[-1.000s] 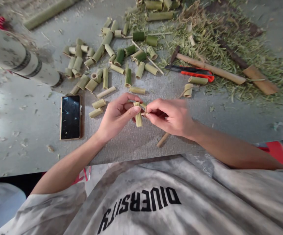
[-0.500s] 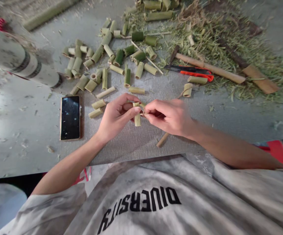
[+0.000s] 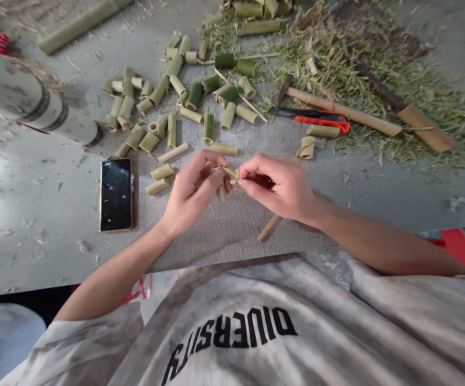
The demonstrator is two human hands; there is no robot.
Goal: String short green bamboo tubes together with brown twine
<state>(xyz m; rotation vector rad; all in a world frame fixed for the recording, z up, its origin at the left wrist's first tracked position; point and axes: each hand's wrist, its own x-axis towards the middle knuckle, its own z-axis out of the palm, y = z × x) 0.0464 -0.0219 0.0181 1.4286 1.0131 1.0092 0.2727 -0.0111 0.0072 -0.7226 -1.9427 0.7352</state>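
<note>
My left hand (image 3: 194, 190) is closed round a short bamboo piece (image 3: 222, 192), whose lower end shows below the fingers. Close beside it, my right hand (image 3: 278, 185) pinches a thin pale strand (image 3: 234, 182) at the bamboo. Part of another greenish piece (image 3: 230, 170) shows between the two hands. Under my right hand, a thin brown stick (image 3: 268, 228) lies on the table. Beyond that hand sits a short bamboo tube (image 3: 307, 148) with a strand round it. Two cut pieces (image 3: 162, 171) lie left of my left hand.
A phone (image 3: 115, 194) lies at the left on the grey table (image 3: 55, 214). Behind it leans a white patterned cylinder (image 3: 35, 102). Many bamboo pieces (image 3: 160, 89) spread across the back. A hammer (image 3: 345, 111), red-handled pliers (image 3: 321, 118) and a blade (image 3: 425, 128) lie by green shavings (image 3: 409, 80).
My left fingers have curled further over the bamboo piece, which now shows less and is tilted. My right hand has shifted slightly left and up.
</note>
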